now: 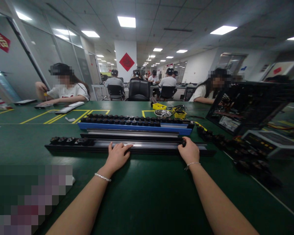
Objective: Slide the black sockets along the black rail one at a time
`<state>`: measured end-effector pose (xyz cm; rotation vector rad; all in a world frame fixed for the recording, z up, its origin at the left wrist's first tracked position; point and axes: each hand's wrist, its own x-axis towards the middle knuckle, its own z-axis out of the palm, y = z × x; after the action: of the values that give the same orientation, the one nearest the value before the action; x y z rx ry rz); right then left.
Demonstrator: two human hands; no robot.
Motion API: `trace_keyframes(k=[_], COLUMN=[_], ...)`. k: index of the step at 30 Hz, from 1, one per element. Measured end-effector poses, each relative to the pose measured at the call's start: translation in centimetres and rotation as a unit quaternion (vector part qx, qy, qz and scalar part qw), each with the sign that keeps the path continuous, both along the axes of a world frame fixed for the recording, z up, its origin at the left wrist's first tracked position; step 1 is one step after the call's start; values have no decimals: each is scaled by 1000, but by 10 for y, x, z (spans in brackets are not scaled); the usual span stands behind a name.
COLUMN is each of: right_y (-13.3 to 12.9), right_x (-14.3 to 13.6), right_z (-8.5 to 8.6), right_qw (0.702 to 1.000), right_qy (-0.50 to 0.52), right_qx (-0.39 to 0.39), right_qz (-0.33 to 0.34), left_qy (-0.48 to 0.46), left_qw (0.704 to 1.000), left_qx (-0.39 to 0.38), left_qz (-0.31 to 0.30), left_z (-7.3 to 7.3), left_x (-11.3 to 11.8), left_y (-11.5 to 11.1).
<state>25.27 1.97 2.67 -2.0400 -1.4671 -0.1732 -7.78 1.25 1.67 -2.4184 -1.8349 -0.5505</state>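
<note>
Right grip [189,152], seen by me in the head view: closed on a small black part [184,142] near the right end of the front rail [156,146]; my left grip [117,156], loosely spread, rests against this rail on the green counter [156,195]

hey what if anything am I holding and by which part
Right hand holds a black part, gripped spot hidden. Left hand rests spread on the rail.

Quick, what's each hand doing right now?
Left hand: open, on the nearest black rail.
Right hand: closed, holding a small black part.
</note>
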Motion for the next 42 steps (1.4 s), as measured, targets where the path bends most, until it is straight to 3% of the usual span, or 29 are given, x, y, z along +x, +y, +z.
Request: trace_keyframes(k=[42], right_y=[-2], right_x=[17], right_z=[1], right_qw=[999], right_qy=[13], right_qx=[4], right_qz=[-33], left_qy=[1], left_qw=[1000], left_qx=[8], left_qz=[2], left_z=[-2], left_x=[0], left_y=[1])
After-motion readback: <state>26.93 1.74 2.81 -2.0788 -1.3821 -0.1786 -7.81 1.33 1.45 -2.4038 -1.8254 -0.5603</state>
